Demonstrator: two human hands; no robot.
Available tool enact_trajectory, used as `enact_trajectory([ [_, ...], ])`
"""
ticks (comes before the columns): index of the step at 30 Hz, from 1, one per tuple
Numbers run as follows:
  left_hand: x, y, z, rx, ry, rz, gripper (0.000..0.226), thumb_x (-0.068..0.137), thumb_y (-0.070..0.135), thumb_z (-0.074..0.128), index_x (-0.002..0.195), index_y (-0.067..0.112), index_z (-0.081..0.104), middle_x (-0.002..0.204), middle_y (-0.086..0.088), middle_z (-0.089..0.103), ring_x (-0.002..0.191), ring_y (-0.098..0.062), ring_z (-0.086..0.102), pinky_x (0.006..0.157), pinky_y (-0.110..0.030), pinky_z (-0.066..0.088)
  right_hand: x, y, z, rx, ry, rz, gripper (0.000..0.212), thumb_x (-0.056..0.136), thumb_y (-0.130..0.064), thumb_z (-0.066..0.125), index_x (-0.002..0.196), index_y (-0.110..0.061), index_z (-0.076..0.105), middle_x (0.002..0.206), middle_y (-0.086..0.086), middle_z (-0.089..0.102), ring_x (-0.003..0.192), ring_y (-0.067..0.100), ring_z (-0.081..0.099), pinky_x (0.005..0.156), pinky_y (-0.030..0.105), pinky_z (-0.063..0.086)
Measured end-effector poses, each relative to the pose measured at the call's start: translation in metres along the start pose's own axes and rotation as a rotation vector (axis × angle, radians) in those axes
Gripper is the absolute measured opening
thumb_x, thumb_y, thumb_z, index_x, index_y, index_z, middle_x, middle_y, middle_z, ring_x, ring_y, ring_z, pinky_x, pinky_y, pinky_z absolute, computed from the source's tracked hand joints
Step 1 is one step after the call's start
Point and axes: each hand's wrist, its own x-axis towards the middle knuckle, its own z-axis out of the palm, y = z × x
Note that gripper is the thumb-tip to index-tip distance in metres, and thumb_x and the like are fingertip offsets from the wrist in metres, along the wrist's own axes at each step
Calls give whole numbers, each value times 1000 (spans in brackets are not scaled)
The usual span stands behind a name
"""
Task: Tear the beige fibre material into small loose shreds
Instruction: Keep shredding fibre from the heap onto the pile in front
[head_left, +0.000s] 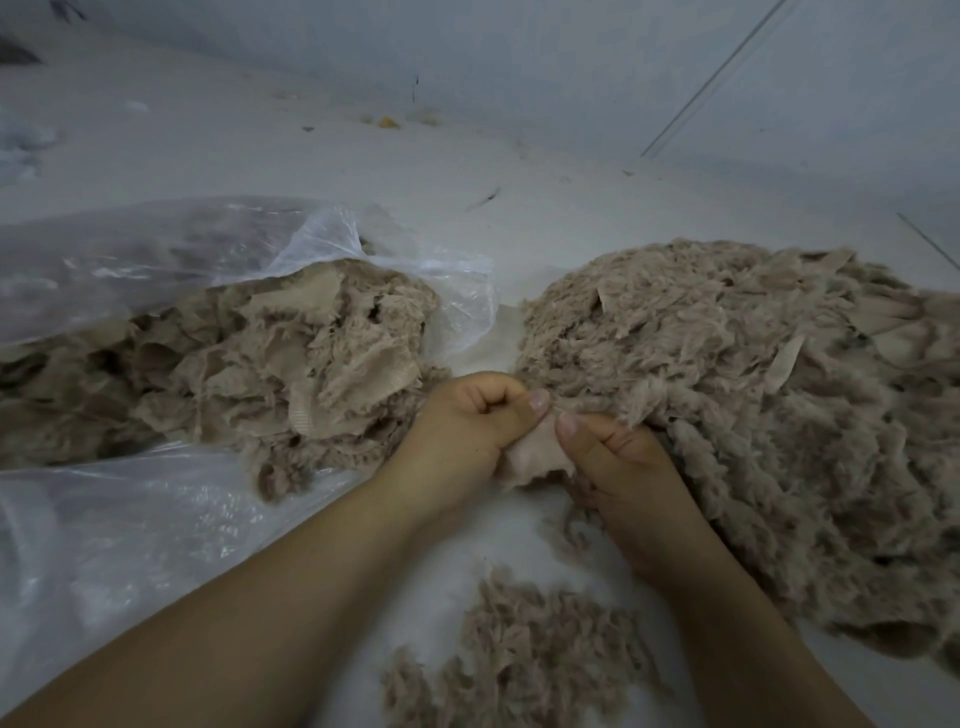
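A small beige fibre piece (535, 454) is stretched between both hands at the centre. My left hand (467, 421) pinches its left edge with thumb and curled fingers. My right hand (618, 457) pinches its right edge, thumb on top. A big pile of loose beige shreds (753, 395) lies to the right, touching my right hand. Coarser untorn fibre pieces (270, 364) spill from a clear plastic bag (156, 260) on the left. A small heap of shreds (524, 660) lies between my forearms.
The work goes on over a pale grey floor (519, 197) that meets a pale wall (571, 62) at the back. More clear plastic (130, 545) lies under my left forearm. Small bits of debris (387, 122) sit near the wall.
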Motion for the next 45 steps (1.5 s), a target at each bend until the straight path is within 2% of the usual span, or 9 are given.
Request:
enact_trajectory([
  [8, -9, 3, -3, -144, -14, -161, 34, 89, 38, 62, 82, 6, 67, 67, -17, 58, 51, -24, 53, 43, -25, 43, 3, 3, -2, 123, 47, 37, 29, 90, -29, 58, 84, -6, 75, 74, 10, 69, 70, 18, 67, 65, 25, 53],
  [10, -12, 6, -4, -87, -49, -114, 21, 88, 23, 66, 83, 3, 64, 63, -17, 58, 46, -21, 53, 41, -24, 44, 3, 3, -3, 120, 70, 67, 42, 88, -32, 62, 89, 10, 64, 79, 19, 64, 74, 28, 62, 69, 32, 51],
  [14, -15, 21, -9, 22, 121, 140, 19, 90, -3, 61, 76, 9, 60, 52, -9, 55, 39, -16, 49, 38, -24, 43, 3, 2, -5, 80, 120, 108, 38, 88, -42, 55, 61, -16, 62, 48, -2, 40, 41, 11, 29, 43, 26, 18],
  [19, -8, 53, -44, 842, 479, 600, 8, 83, 19, 62, 75, 20, 59, 67, 6, 55, 58, -8, 51, 49, -26, 43, 6, 3, -7, 121, 119, 93, 45, 87, -49, 47, 62, -16, 63, 49, -2, 33, 41, 11, 20, 42, 27, 11],
  [25, -12, 47, -59, 1678, 412, 433, 4, 70, 3, 66, 66, 1, 66, 78, -19, 52, 76, -38, 52, 50, -29, 25, 5, 4, -8, 133, 125, 88, 58, 88, -60, 39, 62, -17, 66, 47, -4, 34, 40, 8, 24, 38, 18, 23],
  [30, -11, 38, -18, 1370, 238, 639, 7, 69, 1, 71, 72, 6, 67, 77, -10, 54, 73, -31, 54, 49, -34, 39, 5, 4, -8, 127, 134, 93, 62, 82, -69, 44, 62, -13, 64, 45, -2, 31, 38, 10, 24, 38, 18, 22],
  [35, 9, 18, 20, 938, -43, 455, 34, 73, -3, 66, 104, 10, 73, 97, -3, 62, 92, -19, 60, 79, -26, 48, 5, 5, -10, 122, 147, 110, 64, 84, -68, 42, 57, -14, 61, 43, -2, 31, 35, 10, 25, 39, 18, 23],
  [40, 22, 15, 24, 667, 1, 195, 14, 85, 1, 68, 74, 8, 71, 57, 0, 63, 45, -11, 59, 46, -27, 51, 5, 4, -10, 151, 154, 92, 61, 84, -68, 41, 69, -16, 68, 44, -3, 32, 35, 9, 22, 38, 18, 21],
  [45, 0, 15, 3, 652, 52, 192, 24, 90, 5, 65, 66, 12, 64, 47, -3, 61, 36, -17, 60, 41, -41, 54, 7, 7, -11, 172, 195, 55, 48, 90, -61, 38, 111, -32, 70, 54, -4, 33, 43, 9, 22, 39, 21, 23],
])
